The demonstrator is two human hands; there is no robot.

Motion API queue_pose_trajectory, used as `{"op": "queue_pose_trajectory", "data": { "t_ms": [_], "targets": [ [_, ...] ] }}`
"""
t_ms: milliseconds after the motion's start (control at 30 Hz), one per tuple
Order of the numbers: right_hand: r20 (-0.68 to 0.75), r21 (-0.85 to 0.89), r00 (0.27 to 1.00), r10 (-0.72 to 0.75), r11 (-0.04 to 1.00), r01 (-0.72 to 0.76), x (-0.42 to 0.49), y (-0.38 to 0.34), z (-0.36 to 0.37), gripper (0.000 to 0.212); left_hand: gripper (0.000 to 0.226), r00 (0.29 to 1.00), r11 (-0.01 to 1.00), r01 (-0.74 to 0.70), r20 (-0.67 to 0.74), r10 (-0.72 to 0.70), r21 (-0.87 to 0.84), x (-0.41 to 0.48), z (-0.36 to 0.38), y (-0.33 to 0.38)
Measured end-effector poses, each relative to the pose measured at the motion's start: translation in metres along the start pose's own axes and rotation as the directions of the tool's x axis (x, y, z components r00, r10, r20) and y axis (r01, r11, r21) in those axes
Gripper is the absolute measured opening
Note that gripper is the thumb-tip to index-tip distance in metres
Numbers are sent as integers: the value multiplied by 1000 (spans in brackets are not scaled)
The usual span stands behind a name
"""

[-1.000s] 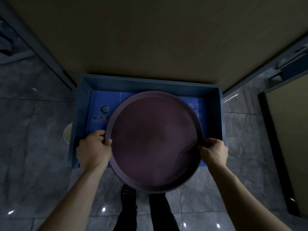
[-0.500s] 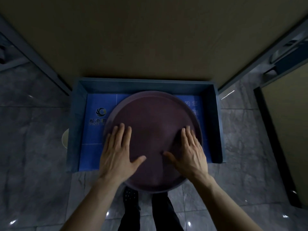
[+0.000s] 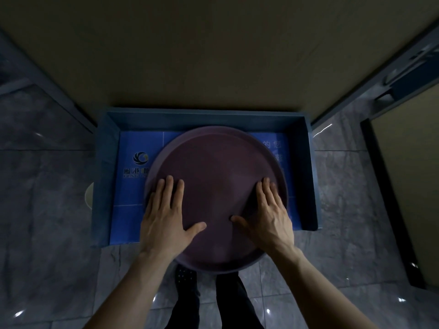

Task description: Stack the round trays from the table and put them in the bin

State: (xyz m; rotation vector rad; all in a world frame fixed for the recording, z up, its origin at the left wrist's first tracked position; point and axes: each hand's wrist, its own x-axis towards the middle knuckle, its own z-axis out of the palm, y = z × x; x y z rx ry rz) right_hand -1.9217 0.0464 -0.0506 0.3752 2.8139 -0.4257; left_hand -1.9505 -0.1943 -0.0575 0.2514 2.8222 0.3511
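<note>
We have the round trays (image 3: 221,198) lying in the blue bin (image 3: 107,167) at frame centre, near edge overhanging. Left hand (image 3: 166,219) and right hand (image 3: 268,217) press flat, fingers spread, grasping nothing. Next: push the stack fully in.

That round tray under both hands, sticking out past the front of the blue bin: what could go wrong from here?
1. The round tray overhangs the blue bin toward the person; if the left hand and right hand lift off, it might tip out.
2. Both palms lie flat with no grip, so a push may slide it unevenly.
3. A second rim peeks out behind it, so the stack looks offset.
</note>
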Motion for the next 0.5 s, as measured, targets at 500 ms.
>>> {"op": "queue_pose_trajectory", "data": {
  "t_ms": [500],
  "targets": [
    [93, -68, 996, 13, 998, -6, 4, -6, -17, 117, 115, 992, 999, -3, 127, -2, 42, 1, -22, 0]
  ]
}}
